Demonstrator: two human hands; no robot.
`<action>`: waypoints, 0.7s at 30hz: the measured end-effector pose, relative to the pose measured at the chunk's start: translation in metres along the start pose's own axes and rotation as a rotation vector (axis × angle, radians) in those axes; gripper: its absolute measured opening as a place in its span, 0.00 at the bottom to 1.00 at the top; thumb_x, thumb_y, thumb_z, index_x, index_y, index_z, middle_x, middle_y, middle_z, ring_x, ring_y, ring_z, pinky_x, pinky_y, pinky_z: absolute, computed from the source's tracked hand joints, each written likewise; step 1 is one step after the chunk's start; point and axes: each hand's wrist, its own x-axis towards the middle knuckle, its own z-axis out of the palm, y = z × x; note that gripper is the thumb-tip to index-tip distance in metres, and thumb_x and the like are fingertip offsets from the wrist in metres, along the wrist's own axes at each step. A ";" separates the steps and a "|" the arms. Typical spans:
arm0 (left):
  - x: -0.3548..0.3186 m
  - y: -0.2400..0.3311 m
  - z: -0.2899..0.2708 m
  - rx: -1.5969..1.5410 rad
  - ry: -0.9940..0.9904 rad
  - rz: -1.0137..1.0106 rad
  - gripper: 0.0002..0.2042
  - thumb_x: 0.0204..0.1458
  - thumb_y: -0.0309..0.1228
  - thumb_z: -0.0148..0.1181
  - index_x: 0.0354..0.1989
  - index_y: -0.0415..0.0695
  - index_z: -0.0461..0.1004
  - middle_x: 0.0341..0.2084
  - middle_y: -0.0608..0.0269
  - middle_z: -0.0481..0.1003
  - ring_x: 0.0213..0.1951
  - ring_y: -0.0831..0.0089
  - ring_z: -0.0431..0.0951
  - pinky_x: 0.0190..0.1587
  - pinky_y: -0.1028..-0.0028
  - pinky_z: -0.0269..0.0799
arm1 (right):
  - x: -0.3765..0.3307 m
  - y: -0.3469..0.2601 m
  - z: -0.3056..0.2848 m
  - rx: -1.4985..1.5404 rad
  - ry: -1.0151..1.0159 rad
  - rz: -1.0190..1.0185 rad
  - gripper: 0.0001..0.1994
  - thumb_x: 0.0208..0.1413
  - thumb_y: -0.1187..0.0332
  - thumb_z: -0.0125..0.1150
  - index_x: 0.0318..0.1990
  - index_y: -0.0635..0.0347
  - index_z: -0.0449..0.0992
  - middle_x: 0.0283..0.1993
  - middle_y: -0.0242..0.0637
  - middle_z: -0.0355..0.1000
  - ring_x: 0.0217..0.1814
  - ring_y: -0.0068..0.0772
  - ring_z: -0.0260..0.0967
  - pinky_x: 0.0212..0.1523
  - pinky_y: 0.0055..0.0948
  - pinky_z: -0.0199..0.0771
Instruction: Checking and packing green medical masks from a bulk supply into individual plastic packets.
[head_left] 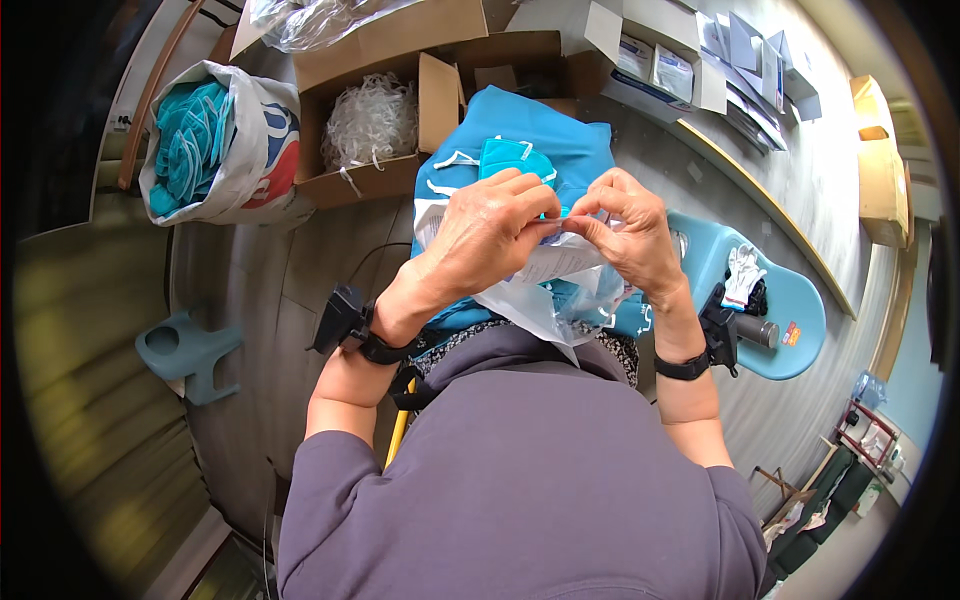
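Observation:
Over my lap, both hands pinch the upper edge of a clear plastic bag (548, 322) with white printed panels. My left hand (482, 228) is closed on that edge, thumb against fingers. Close beside it, my right hand (636, 232) is closed on the same edge. The fingertips nearly meet, and what lies right between them is partly hidden. A teal face mask (515, 158) with white ear loops lies just beyond my left hand on a blue cloth (548, 115). More teal material shows below the bag, partly covered by it.
At the left stands a white bag (262, 150) full of teal masks. An open cardboard box (350, 182) holds tangled clear strips. A blue plastic stool (800, 305) at the right carries white gloves (742, 278) and a dark cylinder (757, 330). Another small stool (190, 352) stands left.

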 end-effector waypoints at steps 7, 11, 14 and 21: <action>-0.005 -0.006 0.027 -0.160 0.011 -0.090 0.06 0.46 0.23 0.65 0.26 0.41 0.72 0.24 0.57 0.72 0.29 0.59 0.74 0.29 0.64 0.69 | -0.010 0.008 0.013 0.204 0.003 0.193 0.07 0.50 0.73 0.70 0.26 0.64 0.77 0.24 0.29 0.71 0.28 0.18 0.64 0.29 0.22 0.65; -0.009 0.002 0.042 -0.113 0.196 0.229 0.09 0.39 0.17 0.66 0.26 0.40 0.72 0.20 0.57 0.68 0.24 0.60 0.70 0.25 0.66 0.66 | -0.006 0.026 0.013 0.311 0.096 0.370 0.10 0.54 0.70 0.68 0.25 0.64 0.77 0.22 0.25 0.71 0.26 0.14 0.62 0.26 0.20 0.62; -0.016 0.021 0.039 -0.092 0.161 0.347 0.10 0.32 0.17 0.67 0.25 0.41 0.75 0.20 0.61 0.67 0.24 0.63 0.69 0.25 0.67 0.65 | -0.010 0.053 0.015 0.316 0.190 0.460 0.12 0.56 0.67 0.68 0.24 0.63 0.77 0.22 0.24 0.70 0.25 0.13 0.61 0.24 0.19 0.60; -0.050 0.039 -0.009 -0.908 0.225 -0.067 0.08 0.51 0.25 0.65 0.27 0.41 0.69 0.21 0.63 0.68 0.25 0.73 0.67 0.30 0.72 0.62 | -0.031 0.100 -0.021 0.064 0.373 0.472 0.13 0.58 0.65 0.67 0.25 0.63 0.77 0.23 0.24 0.71 0.25 0.12 0.61 0.25 0.19 0.59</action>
